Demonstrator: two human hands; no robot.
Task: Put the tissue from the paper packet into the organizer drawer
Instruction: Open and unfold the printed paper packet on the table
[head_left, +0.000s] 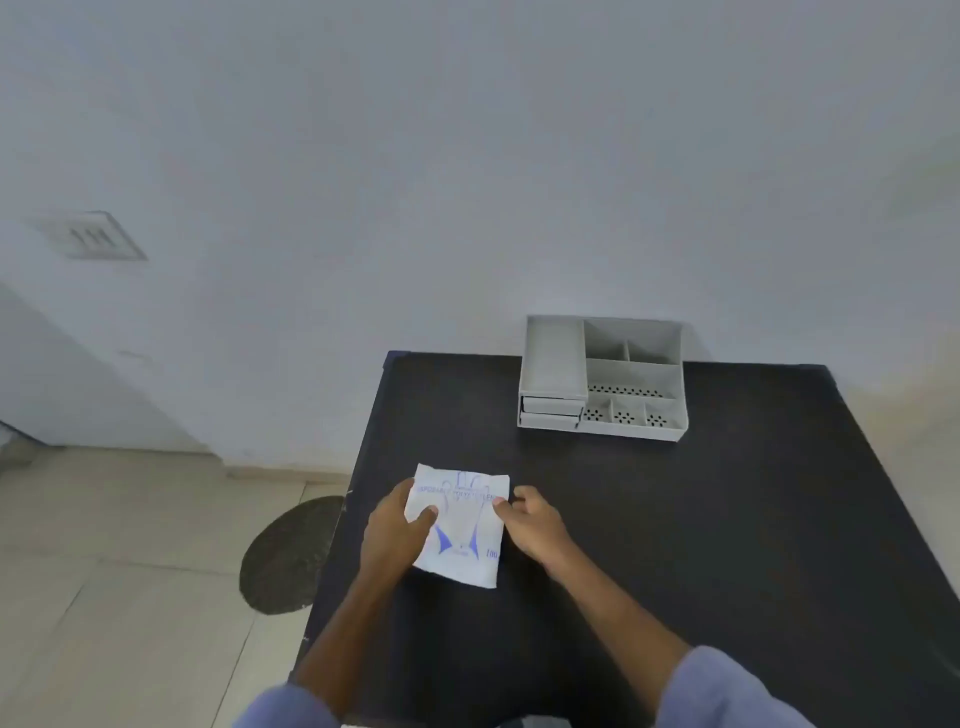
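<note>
A white paper packet (462, 535) with blue print lies flat on the black table (675, 545), near its left front part. My left hand (392, 530) grips the packet's left edge, thumb on top. My right hand (530, 525) pinches the packet's right edge near the upper corner. No tissue shows outside the packet. The grey organizer (602, 379) stands at the table's far edge against the wall; its two small drawers (551, 413) at the lower left front are shut.
The organizer has several open compartments, some with perforated bottoms. A white wall rises behind the table. Left of the table is a tiled floor with a dark round patch (291, 556). A vent plate (91, 236) sits on the wall at far left.
</note>
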